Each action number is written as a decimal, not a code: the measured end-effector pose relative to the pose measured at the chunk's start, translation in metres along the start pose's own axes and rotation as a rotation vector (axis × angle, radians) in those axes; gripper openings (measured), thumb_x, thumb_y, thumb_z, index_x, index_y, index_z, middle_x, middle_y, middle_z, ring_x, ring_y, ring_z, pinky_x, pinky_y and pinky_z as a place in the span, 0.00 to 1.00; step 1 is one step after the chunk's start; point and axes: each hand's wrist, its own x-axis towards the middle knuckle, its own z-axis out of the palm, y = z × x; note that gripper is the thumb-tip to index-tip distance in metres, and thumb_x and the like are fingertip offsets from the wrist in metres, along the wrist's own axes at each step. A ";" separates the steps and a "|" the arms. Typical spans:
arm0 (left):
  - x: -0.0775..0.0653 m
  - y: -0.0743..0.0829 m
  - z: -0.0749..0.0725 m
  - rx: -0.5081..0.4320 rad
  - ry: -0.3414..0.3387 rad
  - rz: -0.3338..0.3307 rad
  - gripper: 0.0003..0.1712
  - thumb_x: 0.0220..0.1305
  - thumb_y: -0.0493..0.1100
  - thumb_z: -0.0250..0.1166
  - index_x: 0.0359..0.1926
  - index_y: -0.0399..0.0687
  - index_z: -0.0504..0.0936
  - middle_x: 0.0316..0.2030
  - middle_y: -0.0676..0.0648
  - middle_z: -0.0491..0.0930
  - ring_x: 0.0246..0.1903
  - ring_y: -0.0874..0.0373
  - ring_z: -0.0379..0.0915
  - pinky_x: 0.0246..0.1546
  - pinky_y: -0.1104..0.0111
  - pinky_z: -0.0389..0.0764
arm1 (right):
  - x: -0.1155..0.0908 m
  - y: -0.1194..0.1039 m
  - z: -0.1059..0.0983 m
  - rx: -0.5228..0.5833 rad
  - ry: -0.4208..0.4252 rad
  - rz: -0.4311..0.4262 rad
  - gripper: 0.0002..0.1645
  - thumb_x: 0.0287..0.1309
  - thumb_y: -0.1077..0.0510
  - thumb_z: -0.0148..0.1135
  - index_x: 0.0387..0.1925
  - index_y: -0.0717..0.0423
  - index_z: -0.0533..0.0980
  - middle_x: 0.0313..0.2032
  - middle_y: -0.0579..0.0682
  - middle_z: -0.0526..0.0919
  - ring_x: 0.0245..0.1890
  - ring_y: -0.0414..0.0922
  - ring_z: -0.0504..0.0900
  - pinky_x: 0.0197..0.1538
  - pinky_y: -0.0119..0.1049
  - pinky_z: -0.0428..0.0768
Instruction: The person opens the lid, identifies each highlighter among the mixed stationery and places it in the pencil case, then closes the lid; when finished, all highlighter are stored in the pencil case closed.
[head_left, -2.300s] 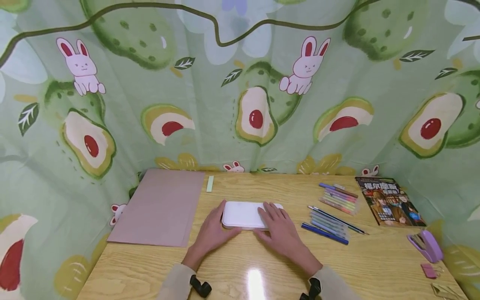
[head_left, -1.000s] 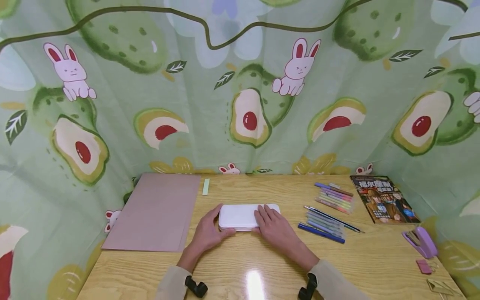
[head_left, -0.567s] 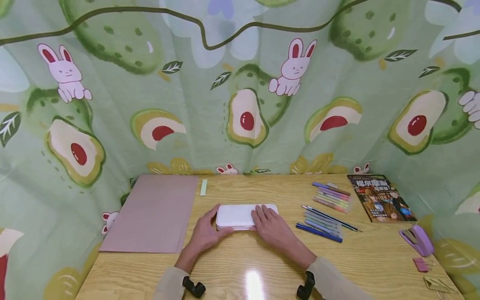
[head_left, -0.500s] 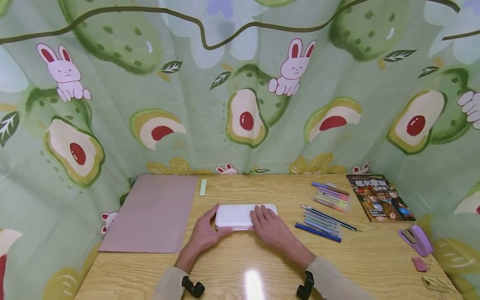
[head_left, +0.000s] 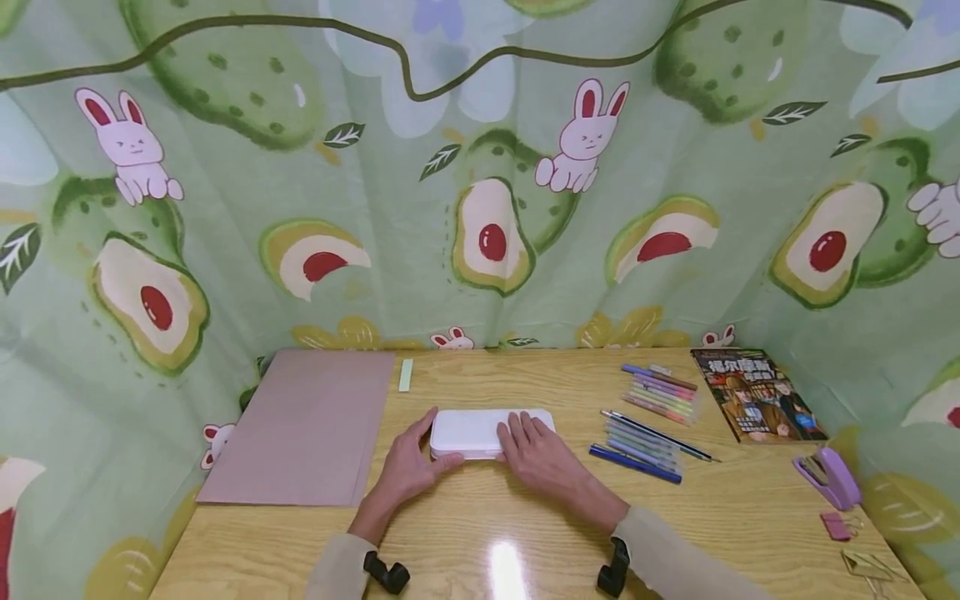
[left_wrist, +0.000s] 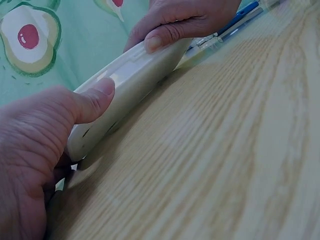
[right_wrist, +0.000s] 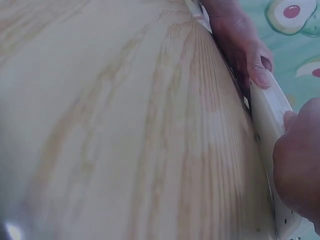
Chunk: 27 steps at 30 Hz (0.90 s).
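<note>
A white pencil case [head_left: 467, 432] with rounded corners and a lid seam along its front lies flat on the wooden table [head_left: 450, 542]. My left hand [head_left: 409, 467] grips its left end, the thumb against the front side and the other fingers round the far side, partly hidden. In the left wrist view that thumb presses near the lid's edge of the case [left_wrist: 127, 92]. My right hand [head_left: 542, 457] holds the right part, fingers bent over the lid and thumb at the front edge. The right wrist view shows the case [right_wrist: 267, 130] between both hands, its lid down.
Right of the case lie a blue pen [head_left: 636, 464], a dark pencil [head_left: 660, 435], pale pens [head_left: 641, 446] and coloured pens [head_left: 663, 396]. Further right are a comic book [head_left: 757, 396], purple stapler [head_left: 828, 477] and binder clips [head_left: 836, 526]. A mauve folder [head_left: 300, 429] and green strip [head_left: 406, 375] lie left.
The head view has shifted slightly, so everything sits a little further left. The right hand's fingers have drawn back and bent more on the lid. The left hand keeps its grip.
</note>
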 end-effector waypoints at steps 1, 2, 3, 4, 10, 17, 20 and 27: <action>0.000 0.000 0.000 0.002 0.000 0.003 0.59 0.54 0.62 0.80 0.77 0.36 0.66 0.71 0.33 0.71 0.70 0.37 0.68 0.68 0.45 0.73 | 0.000 0.000 0.000 0.003 -0.001 0.002 0.37 0.86 0.51 0.20 0.59 0.68 0.75 0.51 0.67 0.84 0.52 0.59 0.87 0.56 0.47 0.85; 0.001 0.001 0.000 0.005 0.000 0.003 0.59 0.54 0.62 0.80 0.77 0.36 0.66 0.71 0.33 0.71 0.70 0.36 0.68 0.68 0.45 0.73 | 0.000 0.001 0.000 0.003 -0.001 0.001 0.37 0.86 0.51 0.20 0.59 0.68 0.75 0.51 0.67 0.84 0.52 0.59 0.87 0.56 0.47 0.85; 0.001 0.001 -0.001 0.006 -0.001 0.003 0.59 0.54 0.62 0.80 0.77 0.36 0.66 0.71 0.33 0.71 0.70 0.36 0.68 0.68 0.45 0.72 | 0.000 0.001 0.000 0.002 0.003 -0.001 0.37 0.86 0.51 0.20 0.58 0.68 0.75 0.50 0.67 0.84 0.51 0.59 0.87 0.55 0.47 0.85; 0.001 0.000 -0.001 0.006 -0.001 0.008 0.59 0.54 0.62 0.80 0.77 0.35 0.66 0.71 0.33 0.71 0.70 0.36 0.68 0.67 0.45 0.73 | 0.000 0.001 0.000 -0.001 0.011 -0.003 0.36 0.86 0.51 0.20 0.58 0.68 0.75 0.50 0.67 0.84 0.51 0.59 0.87 0.55 0.47 0.85; 0.002 -0.001 -0.001 -0.008 -0.001 0.012 0.59 0.55 0.62 0.80 0.77 0.34 0.65 0.71 0.33 0.70 0.71 0.37 0.67 0.69 0.45 0.71 | 0.002 0.003 0.003 -0.008 0.055 -0.001 0.35 0.86 0.51 0.21 0.56 0.67 0.75 0.47 0.66 0.84 0.48 0.58 0.88 0.53 0.46 0.86; -0.001 -0.003 0.001 0.066 -0.004 0.073 0.65 0.47 0.58 0.85 0.79 0.37 0.62 0.67 0.36 0.77 0.66 0.38 0.73 0.64 0.44 0.75 | 0.018 0.023 -0.004 0.195 0.094 0.094 0.31 0.86 0.48 0.24 0.44 0.60 0.74 0.29 0.50 0.81 0.27 0.47 0.84 0.34 0.40 0.84; -0.002 -0.003 0.001 0.055 -0.012 0.059 0.65 0.46 0.56 0.86 0.79 0.39 0.62 0.68 0.38 0.76 0.67 0.38 0.71 0.65 0.43 0.74 | 0.021 0.032 -0.006 0.308 0.101 0.171 0.32 0.85 0.43 0.30 0.41 0.57 0.76 0.28 0.48 0.85 0.26 0.46 0.86 0.34 0.41 0.84; -0.003 -0.002 0.001 0.054 -0.020 0.038 0.67 0.46 0.53 0.87 0.80 0.40 0.59 0.71 0.41 0.74 0.72 0.39 0.66 0.69 0.42 0.69 | 0.020 0.052 0.003 0.537 0.213 0.532 0.14 0.74 0.52 0.63 0.43 0.59 0.86 0.37 0.54 0.89 0.39 0.53 0.87 0.47 0.50 0.84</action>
